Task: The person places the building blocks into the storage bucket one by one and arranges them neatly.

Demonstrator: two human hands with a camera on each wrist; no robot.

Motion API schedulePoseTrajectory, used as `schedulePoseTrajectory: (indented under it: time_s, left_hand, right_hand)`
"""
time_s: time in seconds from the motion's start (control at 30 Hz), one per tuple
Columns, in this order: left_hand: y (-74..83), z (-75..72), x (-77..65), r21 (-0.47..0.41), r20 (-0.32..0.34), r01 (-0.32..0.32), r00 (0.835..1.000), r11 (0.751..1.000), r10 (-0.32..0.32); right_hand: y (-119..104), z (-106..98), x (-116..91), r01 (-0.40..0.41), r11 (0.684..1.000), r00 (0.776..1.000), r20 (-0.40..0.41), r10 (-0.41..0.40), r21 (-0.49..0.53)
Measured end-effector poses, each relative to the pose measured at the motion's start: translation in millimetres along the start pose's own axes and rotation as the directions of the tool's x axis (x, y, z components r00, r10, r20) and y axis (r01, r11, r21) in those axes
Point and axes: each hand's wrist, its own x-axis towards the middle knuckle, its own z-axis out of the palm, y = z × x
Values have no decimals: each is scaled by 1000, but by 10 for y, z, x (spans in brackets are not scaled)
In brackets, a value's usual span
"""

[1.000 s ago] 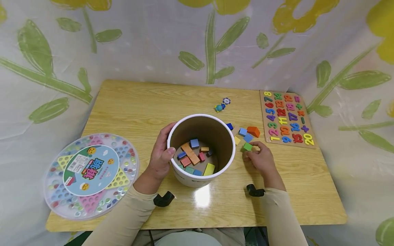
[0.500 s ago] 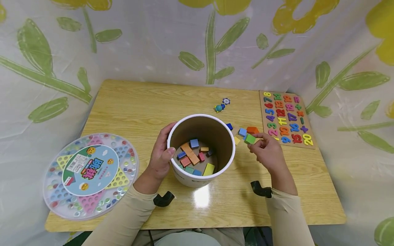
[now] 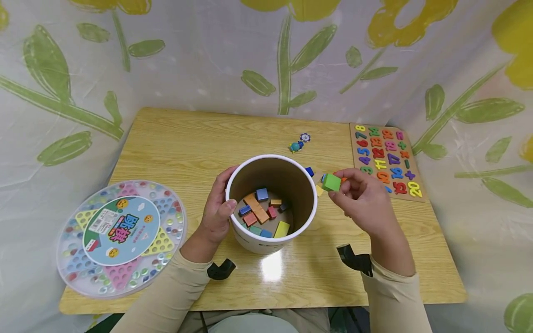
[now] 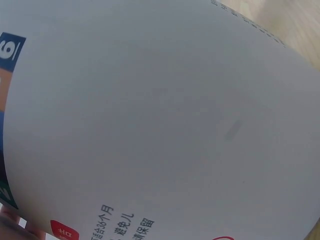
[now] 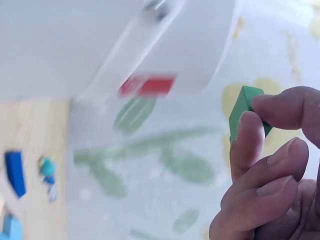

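My left hand [image 3: 216,208] grips the rim and side of a white bucket [image 3: 258,245] in the head view, thumb over the rim. Inside the bucket lie several toy blocks, among them orange [image 3: 261,213], yellow [image 3: 281,229] and blue [image 3: 262,194] ones. To the right of the rim, my right hand [image 3: 368,201] pinches a green toy block [image 3: 331,182] between thumb and fingers. That green block [image 5: 241,107] shows in the right wrist view, held in the air. The left wrist view is mostly filled by the bucket wall [image 4: 150,120].
Loose blocks, such as a dark blue [image 3: 309,171] and a yellow one [image 3: 319,190], lie beside the bucket, partly behind my right hand. A small turtle-like toy [image 3: 296,146] sits farther back. A number puzzle board [image 3: 379,178] lies right, a round marble game board [image 3: 120,236] left.
My right hand has lifted the green block off the table, bringing it up and slightly left at the end. The left hand and bucket have stayed in place.
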Motion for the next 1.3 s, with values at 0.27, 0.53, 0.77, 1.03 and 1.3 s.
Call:
schedulePoseTrajectory:
  time_s: [0.27, 0.53, 0.77, 1.03, 1.3]
  left_hand:
    - [-5, 4, 2, 6, 4, -4, 1000, 1000, 4]
    - [-3, -3, 2, 36, -5, 29, 1000, 999, -28]
    - [-3, -11, -3, 41, -11, 31, 999, 999, -31]
    - [-9, -15, -16, 30, -12, 35, 999, 999, -35]
    - [-4, -2, -6, 22, -9, 30, 999, 999, -30]
  right_hand:
    - [-523, 220, -117, 175, 982, 975, 124, -183, 77]
    - [-452, 167, -103, 211, 963, 972, 63, -224, 167]
    - [339, 92, 107, 45, 968, 997, -76, -27, 246]
    - [934, 208, 201, -253, 917, 959, -49, 281, 307]
    - [1437, 419, 250, -370, 864, 917, -17, 399, 343]
